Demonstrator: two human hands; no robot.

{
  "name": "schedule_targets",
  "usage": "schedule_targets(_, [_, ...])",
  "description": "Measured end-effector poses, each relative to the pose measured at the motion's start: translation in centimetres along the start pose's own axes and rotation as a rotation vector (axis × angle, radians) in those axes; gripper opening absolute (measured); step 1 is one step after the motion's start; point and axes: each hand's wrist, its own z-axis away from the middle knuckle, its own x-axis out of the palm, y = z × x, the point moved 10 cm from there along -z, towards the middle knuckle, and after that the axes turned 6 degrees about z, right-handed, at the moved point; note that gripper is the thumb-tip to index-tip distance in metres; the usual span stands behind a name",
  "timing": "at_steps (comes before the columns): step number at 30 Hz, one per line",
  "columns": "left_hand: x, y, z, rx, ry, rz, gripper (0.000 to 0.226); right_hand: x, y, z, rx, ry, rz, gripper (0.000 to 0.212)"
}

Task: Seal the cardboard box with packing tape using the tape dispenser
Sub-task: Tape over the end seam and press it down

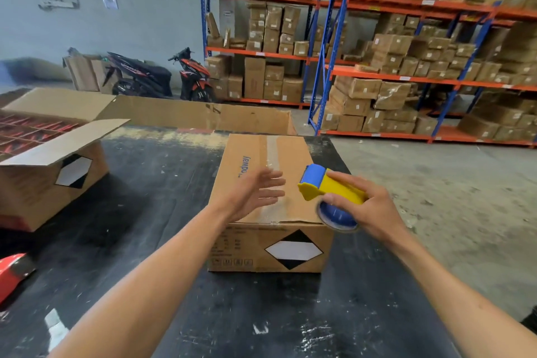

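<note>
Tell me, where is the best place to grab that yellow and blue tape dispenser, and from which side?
Grip the tape dispenser by its long yellow handle, coming from the end away from the blue head, probably as the right hand does now. The handle is a straight bar that a palm wraps around, while the blue roll hangs beneath and the head points at the cardboard box, so both stay free.

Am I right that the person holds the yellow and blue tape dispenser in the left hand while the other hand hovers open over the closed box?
Not quite: the head view shows the tape dispenser in the right hand. The left hand, open, is the one over the closed box.
</note>
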Motion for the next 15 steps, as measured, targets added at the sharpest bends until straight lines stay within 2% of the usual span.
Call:
schedule_targets(1, [0.3, 0.2, 0.5, -0.047, 0.020, 0.148, 0.057, -0.5, -0.4, -0.2, -0.042, 0.042, 0.031, 0.052])
schedule_targets(3, [1.1, 0.2, 1.4, -0.103, 0.056, 0.274, 0.067, -1.2, -1.8, -0.8, -0.161, 0.106, 0.081, 0.056])
schedule_targets(6, [2.0, 1.6, 2.4, -0.024, 0.124, 0.376, 0.068, -0.3, -3.4, -1.7, -0.346, 0.106, 0.174, 0.058])
schedule_targets(9, [2.9, 2.9, 3.6, 0.054, 0.142, 0.405, 0.059, 1.7, -3.0, -2.1, -0.433, 0.018, 0.287, 0.062])
schedule_targets(15, [0.9, 2.3, 5.6, 0.048, 0.332, 0.433, 0.031, 2.8, -4.9, -1.8, -0.567, -0.032, 0.169, 0.063])
